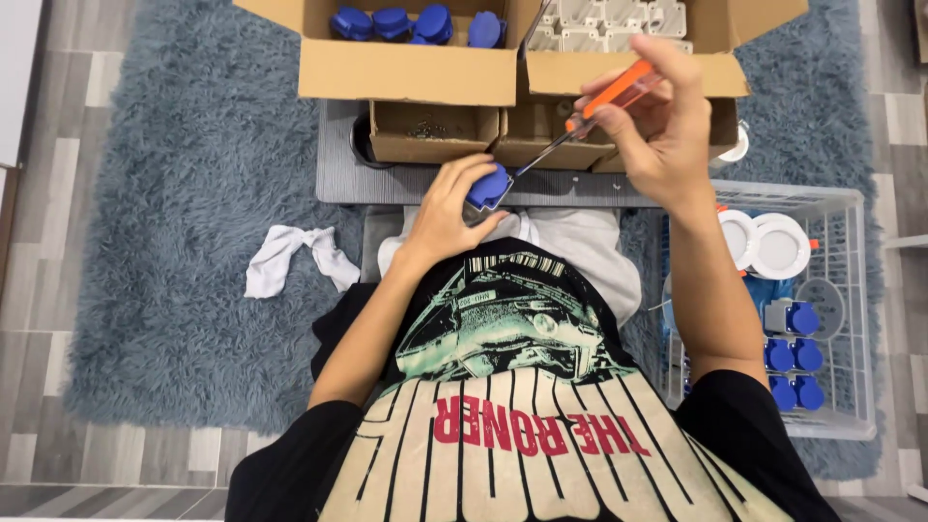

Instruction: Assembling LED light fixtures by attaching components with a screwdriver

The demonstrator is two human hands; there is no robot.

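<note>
Blue plastic is showing between the fingers of the left hand (462, 198), which is gripping a small blue cap-shaped part (490, 186) at the centre of the frame, just above the person's lap. The right hand (655, 121), in the upper right of the frame, is closing around the orange handle of a screwdriver (590, 111), and the metal shaft is slanting down and to the left so that its tip is meeting the blue part.

Both hands are working over the near edge of a low grey table (338, 179), which is carrying several open cardboard boxes. The box at the upper left (406, 68) is holding more blue caps (416, 23), the box beside it (628, 72) is holding white plastic housings (604, 24), and a smaller box in front (433, 132) is holding what look like small screws, too small to tell for certain.

A white wire basket (851, 319) is sitting at the right of the frame, holding round white discs (768, 242) and assembled pieces with blue caps (793, 353). A crumpled white cloth (290, 256) is lying on the shaggy grey-blue rug (174, 242) at the left.
</note>
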